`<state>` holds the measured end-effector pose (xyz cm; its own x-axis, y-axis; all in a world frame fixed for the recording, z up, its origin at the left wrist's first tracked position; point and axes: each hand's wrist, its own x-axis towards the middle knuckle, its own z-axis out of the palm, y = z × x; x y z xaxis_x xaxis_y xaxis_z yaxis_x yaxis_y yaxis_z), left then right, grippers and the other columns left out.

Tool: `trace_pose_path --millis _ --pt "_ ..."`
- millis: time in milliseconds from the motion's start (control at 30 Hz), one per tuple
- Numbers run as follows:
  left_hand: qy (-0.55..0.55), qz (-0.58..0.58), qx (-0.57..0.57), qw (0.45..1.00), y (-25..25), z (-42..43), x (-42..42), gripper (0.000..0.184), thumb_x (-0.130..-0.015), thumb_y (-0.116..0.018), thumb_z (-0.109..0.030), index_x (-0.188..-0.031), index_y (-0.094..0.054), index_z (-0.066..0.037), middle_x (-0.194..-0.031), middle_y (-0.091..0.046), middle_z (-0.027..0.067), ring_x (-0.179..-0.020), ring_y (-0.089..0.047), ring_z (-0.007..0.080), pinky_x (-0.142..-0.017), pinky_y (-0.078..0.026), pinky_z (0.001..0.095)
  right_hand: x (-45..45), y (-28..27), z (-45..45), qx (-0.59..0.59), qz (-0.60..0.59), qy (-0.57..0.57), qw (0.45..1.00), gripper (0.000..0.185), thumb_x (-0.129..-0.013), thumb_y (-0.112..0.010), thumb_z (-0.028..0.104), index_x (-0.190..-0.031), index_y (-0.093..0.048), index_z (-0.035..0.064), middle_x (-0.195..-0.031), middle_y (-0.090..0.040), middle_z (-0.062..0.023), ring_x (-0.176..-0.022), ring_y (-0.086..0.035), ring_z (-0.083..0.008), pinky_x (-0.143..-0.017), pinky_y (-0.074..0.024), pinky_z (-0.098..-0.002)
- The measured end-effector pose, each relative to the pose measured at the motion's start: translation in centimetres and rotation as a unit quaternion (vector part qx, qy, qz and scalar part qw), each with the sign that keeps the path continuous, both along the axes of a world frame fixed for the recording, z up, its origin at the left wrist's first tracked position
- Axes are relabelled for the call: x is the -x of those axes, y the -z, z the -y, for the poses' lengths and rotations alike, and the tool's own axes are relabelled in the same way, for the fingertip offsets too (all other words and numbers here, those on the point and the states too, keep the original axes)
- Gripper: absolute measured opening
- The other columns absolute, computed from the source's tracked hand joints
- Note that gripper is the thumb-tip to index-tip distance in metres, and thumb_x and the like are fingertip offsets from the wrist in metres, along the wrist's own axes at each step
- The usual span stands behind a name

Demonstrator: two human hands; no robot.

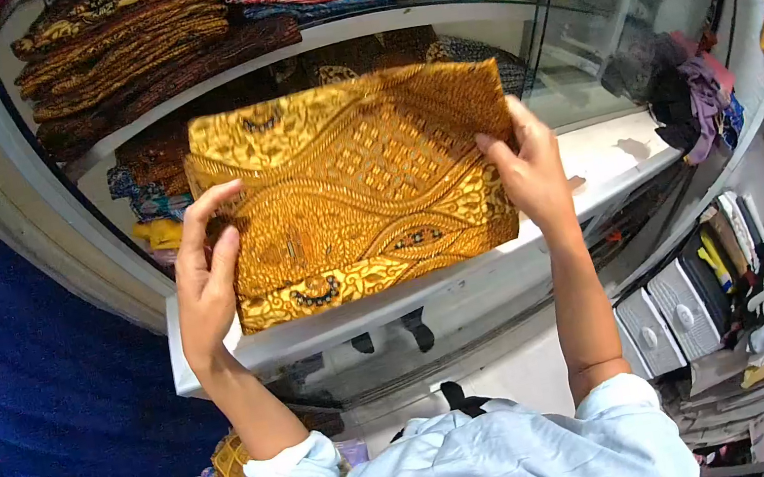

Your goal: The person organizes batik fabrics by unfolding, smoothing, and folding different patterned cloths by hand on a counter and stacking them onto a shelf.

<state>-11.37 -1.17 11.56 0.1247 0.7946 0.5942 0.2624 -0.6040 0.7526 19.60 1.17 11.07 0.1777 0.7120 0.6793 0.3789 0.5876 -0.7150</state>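
Centrally, the cloth, folded and gold-brown, is shown over the near part of the ledge, patterned face toward the viewer. Its long axis runs from side to side, roughly along the ledge, the right end slightly higher; each hand is at one short end, so neither is clearly nearer to the cloth.

The right hand grips the right end, thumb laid on the front face and the other fingers at the edge and behind. The left hand is at the left end, index finger and thumb curved and spread apart over the margin; whether its hidden fingers close on the back cannot be told. The middle of the cloth spans the gap between the hands, with no finger visible upon it.

Beyond the ledge, shelves carry a folded stack. At the ledge's far right end is a heap of garments; to the left of the ledge hangs a blue curtain. Contact between cloth and ledge cannot be determined.
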Motion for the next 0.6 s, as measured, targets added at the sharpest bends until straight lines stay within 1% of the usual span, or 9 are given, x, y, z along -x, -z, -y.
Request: trace_pose_path --millis 67,100,167,233,300,367,467,567,600 --pt "-0.032 -0.067 -0.06 0.995 -2.4 -0.6 -1.8 0.024 -0.089 -0.042 -0.001 -0.106 -0.06 -0.002 -0.103 -0.059 0.0051 -0.089 -0.053 0.0106 -0.077 -0.041 0.0214 -1.4 -1.9 -1.3 -0.04 0.02 0.022 0.999 0.029 -0.078 -0.052 0.0 -0.107 -0.053 0.0005 -0.094 -0.063 -0.0184 -0.089 -0.063 -0.0251 -0.076 -0.0464 -0.0323" --pt "-0.046 -0.093 -0.135 0.985 -3.8 -1.4 -2.7 0.025 -0.088 -0.041 -0.001 -0.106 -0.06 -0.001 -0.102 -0.06 0.0083 -0.095 -0.056 0.0158 -0.082 -0.043 0.0258 -1.7 -3.5 -1.3 -0.096 0.077 0.076 0.99 0.031 -0.078 -0.051 0.001 -0.109 -0.049 0.0013 -0.095 -0.062 -0.0201 -0.091 -0.062 -0.0311 -0.076 -0.0467 -0.0349" --pt "-0.072 -0.074 -0.161 0.982 -6.6 -2.9 -5.1 0.028 -0.087 -0.04 0.0 -0.107 -0.059 0.0 -0.104 -0.061 0.0117 -0.1 -0.057 0.0195 -0.087 -0.043 0.0295 -2.5 -6.2 -3.1 -0.163 0.083 0.127 0.975 0.034 -0.077 -0.049 -0.002 -0.111 -0.045 0.0021 -0.091 -0.063 -0.0194 -0.087 -0.063 -0.0334 -0.073 -0.0476 -0.0363" --pt "-0.137 -0.147 -0.256 0.946 -9.7 -6.0 -6.2 0.03 -0.086 -0.039 -0.003 -0.109 -0.057 0.001 -0.109 -0.06 0.014 -0.104 -0.056 0.0233 -0.09 -0.041 0.0318 -3.1 -9.1 -5.1 -0.181 0.106 0.205 0.956 0.035 -0.081 -0.051 0.006 -0.114 -0.043 0.0049 -0.101 -0.061 -0.0185 -0.095 -0.059 -0.0331 -0.079 -0.0458 -0.0355" --pt "-0.194 -0.199 -0.296 0.914 -12.5 -10.1 -6.8 0.034 -0.084 -0.043 -0.015 -0.111 -0.055 0.001 -0.111 -0.059 0.0153 -0.104 -0.056 0.0276 -0.091 -0.041 0.0343 -3.9 -12.0 -8.2 -0.104 0.108 0.21 0.966 0.041 -0.086 -0.047 0.022 -0.126 -0.038 0.0143 -0.12 -0.052 -0.0187 -0.113 -0.048 -0.0387 -0.091 -0.0385 -0.0477" --pt "-0.282 -0.294 -0.22 0.886 -15.8 -12.7 -7.9 0.044 -0.088 -0.043 -0.03 -0.127 -0.046 -0.011 -0.129 -0.047 0.0133 -0.12 -0.043 0.0276 -0.103 -0.029 0.0408 -2.6 -15.3 -9.6 -0.085 0.117 0.262 0.954 0.043 -0.082 -0.046 0.004 -0.122 -0.033 0.0123 -0.108 -0.053 -0.0255 -0.095 -0.055 -0.0431 -0.077 -0.0455 -0.0483" --pt "-0.325 -0.336 -0.178 0.866 -19.1 -16.2 -9.4 0.055 -0.082 -0.051 -0.024 -0.134 -0.035 -0.012 -0.143 -0.024 0.0166 -0.129 -0.026 0.0375 -0.1 -0.03 0.0501 -2.7 -17.8 -14.9 -0.174 0.171 0.301 0.922 0.036 -0.079 -0.047 0.002 -0.115 -0.041 0.0065 -0.106 -0.054 -0.0255 -0.089 -0.056 -0.0432 -0.074 -0.0452 -0.049" --pt "-0.38 -0.38 -0.227 0.812 -22.6 -21.6 -9.3 0.059 -0.078 -0.052 -0.021 -0.134 -0.036 -0.011 -0.142 -0.024 0.0189 -0.128 -0.027 0.0396 -0.098 -0.03 0.053 -2.0 -20.9 -16.1 -0.126 0.195 0.269 0.935 0.032 -0.081 -0.046 0.006 -0.112 -0.047 0.005 -0.107 -0.054 -0.0255 -0.094 -0.055 -0.0423 -0.078 -0.0445 -0.0492" --pt "-0.442 -0.416 -0.16 0.778 -23.1 -21.2 -10.4 0.058 -0.079 -0.051 -0.021 -0.134 -0.036 -0.011 -0.143 -0.023 0.0194 -0.128 -0.026 0.0399 -0.099 -0.028 0.0536 -1.7 -21.7 -16.6 -0.096 0.203 0.251 0.941 0.031 -0.081 -0.046 0.008 -0.112 -0.048 0.0049 -0.107 -0.053 -0.0257 -0.096 -0.055 -0.0419 -0.08 -0.0439 -0.0496"
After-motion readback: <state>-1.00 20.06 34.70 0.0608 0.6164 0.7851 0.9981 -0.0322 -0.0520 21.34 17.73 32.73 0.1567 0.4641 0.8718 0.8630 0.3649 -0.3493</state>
